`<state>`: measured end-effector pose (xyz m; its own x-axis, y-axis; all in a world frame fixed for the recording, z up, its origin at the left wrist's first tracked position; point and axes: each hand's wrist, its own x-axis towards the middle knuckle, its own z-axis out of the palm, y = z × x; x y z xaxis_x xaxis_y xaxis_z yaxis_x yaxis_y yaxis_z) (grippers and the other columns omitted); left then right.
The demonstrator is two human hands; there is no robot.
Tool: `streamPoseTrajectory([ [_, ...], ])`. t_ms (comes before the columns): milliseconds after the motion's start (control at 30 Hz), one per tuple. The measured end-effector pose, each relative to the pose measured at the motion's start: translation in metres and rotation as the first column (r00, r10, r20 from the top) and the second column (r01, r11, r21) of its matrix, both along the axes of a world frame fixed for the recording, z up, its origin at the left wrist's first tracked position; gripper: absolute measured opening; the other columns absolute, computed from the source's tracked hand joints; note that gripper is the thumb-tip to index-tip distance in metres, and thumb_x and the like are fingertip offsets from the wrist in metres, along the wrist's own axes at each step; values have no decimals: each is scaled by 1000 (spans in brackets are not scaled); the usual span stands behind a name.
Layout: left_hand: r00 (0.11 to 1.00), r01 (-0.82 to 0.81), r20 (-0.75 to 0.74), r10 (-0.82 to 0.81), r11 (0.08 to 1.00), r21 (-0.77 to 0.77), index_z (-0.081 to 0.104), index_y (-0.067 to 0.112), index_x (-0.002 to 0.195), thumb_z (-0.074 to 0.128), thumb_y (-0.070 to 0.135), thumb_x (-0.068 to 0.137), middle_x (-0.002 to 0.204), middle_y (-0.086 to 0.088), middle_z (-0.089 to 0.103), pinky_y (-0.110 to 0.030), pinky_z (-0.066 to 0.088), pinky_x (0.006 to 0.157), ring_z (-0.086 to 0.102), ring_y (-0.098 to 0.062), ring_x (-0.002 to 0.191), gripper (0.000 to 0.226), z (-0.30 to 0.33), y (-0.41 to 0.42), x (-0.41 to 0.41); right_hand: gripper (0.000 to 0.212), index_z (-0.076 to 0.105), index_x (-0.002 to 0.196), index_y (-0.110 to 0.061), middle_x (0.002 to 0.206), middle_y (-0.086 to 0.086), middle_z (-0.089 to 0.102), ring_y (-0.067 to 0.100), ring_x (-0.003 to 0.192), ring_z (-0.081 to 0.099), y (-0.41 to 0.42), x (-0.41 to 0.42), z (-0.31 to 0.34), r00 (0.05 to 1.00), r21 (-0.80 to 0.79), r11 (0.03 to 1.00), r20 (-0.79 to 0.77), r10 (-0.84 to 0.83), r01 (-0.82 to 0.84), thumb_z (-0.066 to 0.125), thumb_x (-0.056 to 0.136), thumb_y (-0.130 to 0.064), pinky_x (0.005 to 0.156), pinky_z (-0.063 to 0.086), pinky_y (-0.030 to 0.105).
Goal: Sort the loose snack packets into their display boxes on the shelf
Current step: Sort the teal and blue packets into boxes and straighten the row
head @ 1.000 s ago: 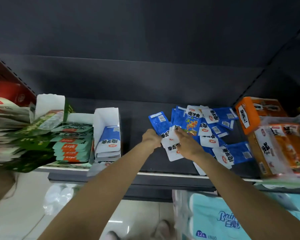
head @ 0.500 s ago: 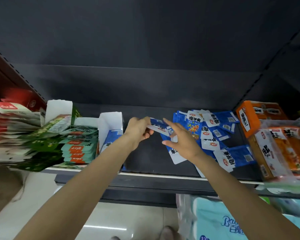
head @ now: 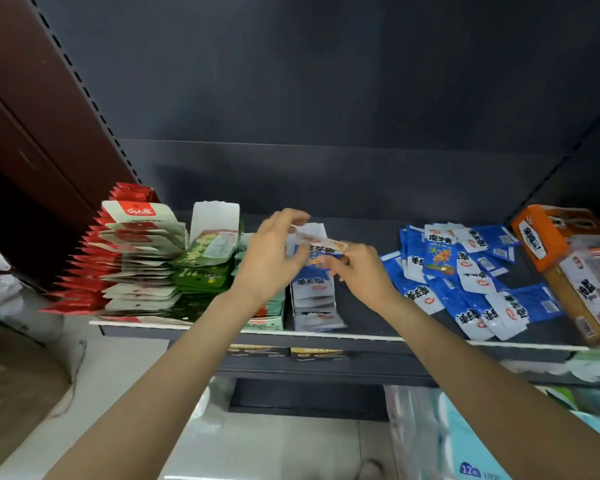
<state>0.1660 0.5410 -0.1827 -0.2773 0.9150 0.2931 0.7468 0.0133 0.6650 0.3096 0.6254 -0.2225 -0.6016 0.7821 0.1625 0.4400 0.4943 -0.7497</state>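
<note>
Both my hands hold a small bunch of blue-and-white snack packets (head: 321, 252) just above the white display box (head: 314, 233) in the middle of the shelf. My left hand (head: 274, 258) grips the bunch from the left side; my right hand (head: 359, 273) pinches its right end. Several matching packets (head: 314, 299) lie stacked in the box below. A loose pile of blue-and-white packets (head: 465, 282) is spread over the shelf to the right.
Green packets (head: 205, 268) and red-and-white packets (head: 132, 258) fill boxes at the left. Orange packs (head: 541, 237) stand at the far right. The dark shelf edge (head: 361, 337) runs across the front, and tissue packs (head: 465, 445) sit below on the right.
Both hands have carried the picked-up packets leftward from the loose pile to above the white display box. The camera has also swung left.
</note>
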Motion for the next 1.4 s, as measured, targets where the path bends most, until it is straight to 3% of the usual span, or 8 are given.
streamPoseTrajectory([
  [233, 700, 27, -692, -178, 974, -224, 62, 23, 109, 48, 12, 93, 101, 2, 62, -32, 27, 84, 53, -22, 103, 24, -20, 2, -4, 18, 73, 101, -18, 91, 0, 70, 15, 74, 63, -4, -10, -20, 990, 47, 998, 127, -53, 48, 64, 87, -12, 73, 53, 37],
  [333, 527, 23, -800, -286, 946, -323, 62, 18, 108, 46, 9, 91, 105, -2, 59, -36, 29, 87, 46, -24, 108, 26, -25, 6, 7, 30, 72, 103, -15, 96, 1, 68, 14, 77, 61, -4, -4, -20, 985, -6, 1000, 174, -10, 11, 59, 83, 3, 77, 53, 38],
  [467, 545, 52, -780, -307, 941, -334, 67, 15, 96, 51, 22, 90, 99, -4, 61, -36, 33, 80, 48, -24, 102, 18, -29, 17, 27, 36, 71, 105, -14, 100, 2, 68, 12, 86, 60, 6, 21, -20, 986, 8, 999, 162, -34, 33, 55, 82, 8, 81, 48, 21],
  [600, 775, 138, -584, -242, 967, -216, 68, 12, 91, 58, 23, 87, 89, -6, 63, -34, 42, 76, 58, -25, 91, 15, -30, 38, 60, 31, 70, 107, -10, 107, 5, 68, 11, 92, 61, 30, 61, -25, 975, -6, 986, 153, -164, 167, 54, 86, 6, 84, 43, 14],
  [733, 995, 100, 35, -94, 928, -359, 57, 1, 104, 38, 13, 96, 103, -19, 63, -39, 46, 81, 59, -35, 96, 24, -41, 73, 107, 37, 59, 124, -10, 127, 11, 58, 24, 116, 55, 65, 103, -44, 916, -39, 961, 313, -250, 275, 54, 88, 0, 97, 41, 29],
  [967, 724, 20, 491, 485, 696, -717, 57, -5, 102, 46, 6, 93, 114, -27, 61, -37, 52, 88, 61, -36, 106, 19, -104, 138, 160, 68, 18, 149, -13, 158, 5, 8, 21, 146, 8, 111, 154, -76, 790, -228, 963, 612, 26, 145, 55, 93, -14, 115, 15, 31],
  [1133, 387, 24, 619, 683, 664, -748, 55, 6, 92, 50, 3, 93, 81, -10, 59, -12, 34, 27, 54, -15, 58, 6, -106, 155, 182, 68, 11, 151, -15, 159, -1, -10, 18, 146, 10, 121, 165, -80, 743, -356, 933, 637, 205, 48, 49, 95, -17, 109, 24, 26],
  [1400, 675, -132, 449, 586, 694, -708, 59, 1, 101, 41, 19, 95, 100, -13, 65, -32, 51, 68, 64, -28, 87, 26, -93, 152, 176, 72, 22, 149, -20, 157, 1, 19, 18, 143, 21, 131, 171, -69, 854, -343, 939, 489, 178, 0, 52, 88, 4, 114, 20, 28],
])
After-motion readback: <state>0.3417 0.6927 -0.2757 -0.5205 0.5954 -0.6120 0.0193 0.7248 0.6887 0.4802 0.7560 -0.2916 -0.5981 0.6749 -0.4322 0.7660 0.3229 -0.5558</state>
